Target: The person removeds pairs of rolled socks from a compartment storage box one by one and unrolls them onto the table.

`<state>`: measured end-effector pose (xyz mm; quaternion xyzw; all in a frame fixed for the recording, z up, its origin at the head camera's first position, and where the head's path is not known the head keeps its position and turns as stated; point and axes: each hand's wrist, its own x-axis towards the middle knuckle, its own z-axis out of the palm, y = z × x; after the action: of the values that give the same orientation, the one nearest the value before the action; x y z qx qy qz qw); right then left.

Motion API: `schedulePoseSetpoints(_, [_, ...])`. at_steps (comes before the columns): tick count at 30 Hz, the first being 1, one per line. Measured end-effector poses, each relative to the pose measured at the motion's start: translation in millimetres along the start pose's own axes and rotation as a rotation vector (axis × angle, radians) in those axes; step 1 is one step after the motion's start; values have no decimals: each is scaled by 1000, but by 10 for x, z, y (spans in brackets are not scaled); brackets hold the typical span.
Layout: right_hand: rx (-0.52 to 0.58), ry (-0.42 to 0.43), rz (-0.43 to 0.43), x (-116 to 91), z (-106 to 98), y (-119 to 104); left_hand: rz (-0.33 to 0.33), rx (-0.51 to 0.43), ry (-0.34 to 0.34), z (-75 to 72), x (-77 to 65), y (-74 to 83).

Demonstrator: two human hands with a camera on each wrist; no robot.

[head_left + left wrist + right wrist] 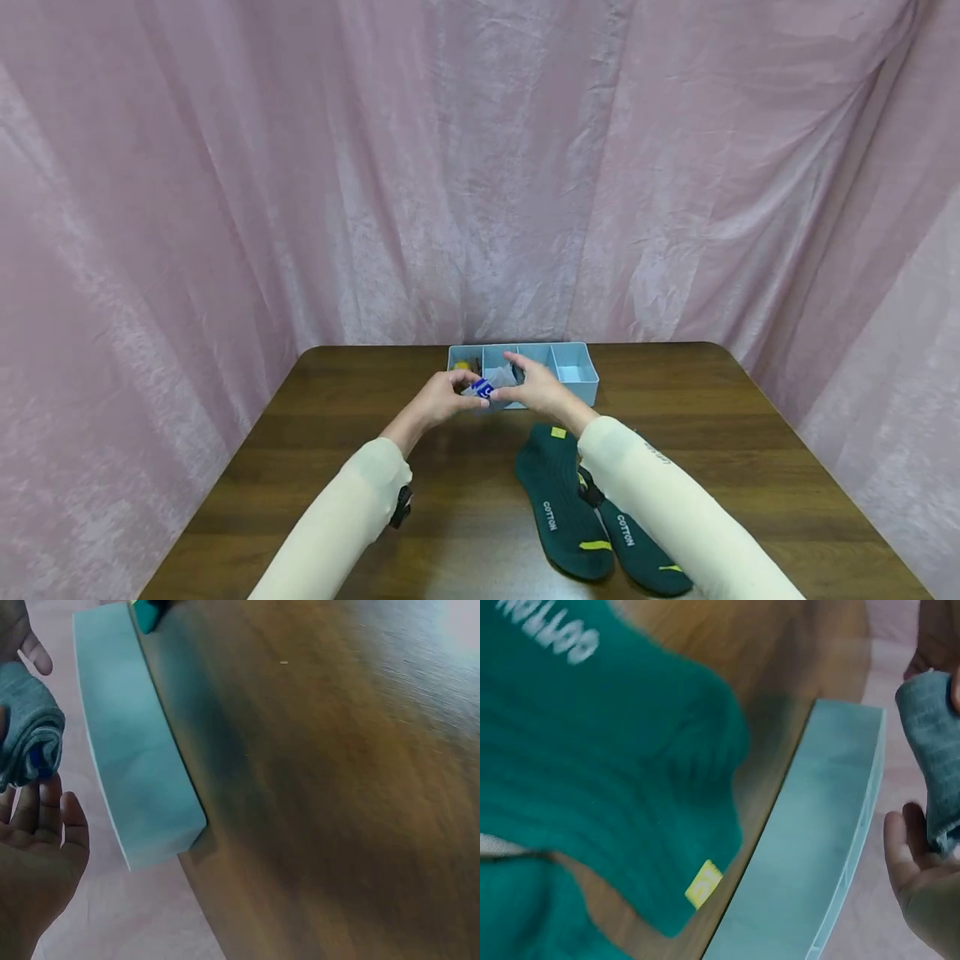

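Both hands hold a rolled grey sock (501, 377) with blue marking, in front of and above a light blue divided box (576, 389). My left hand (441, 397) pinches its left end between thumb and fingers. On the opposite end, my right hand (546, 392) has its thumb low and its fingers spread round the roll. The left wrist view shows the spiral end of the rolled sock (34, 731) by the left fingertips. In the right wrist view, the right hand (922, 881) touches the lower end of the roll.
Two dark green socks (558, 508) marked COTTON lie flat on the wooden table (465, 517), partly under the right forearm. A yellow item (462, 365) sits in the box's leftmost compartment. A pink curtain (465, 167) hangs behind the table.
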<state>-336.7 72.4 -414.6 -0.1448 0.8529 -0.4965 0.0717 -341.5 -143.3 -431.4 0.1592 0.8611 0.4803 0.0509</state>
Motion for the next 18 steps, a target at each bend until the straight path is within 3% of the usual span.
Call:
schedulePoseSetpoints(7, [-96,-103,-40,-82,79,83,-4,38,-109,16,-175,-121])
schedulePoseSetpoints(18, [-273,-197,-84,-217,347,275,29,99,-224,9,-386,-342])
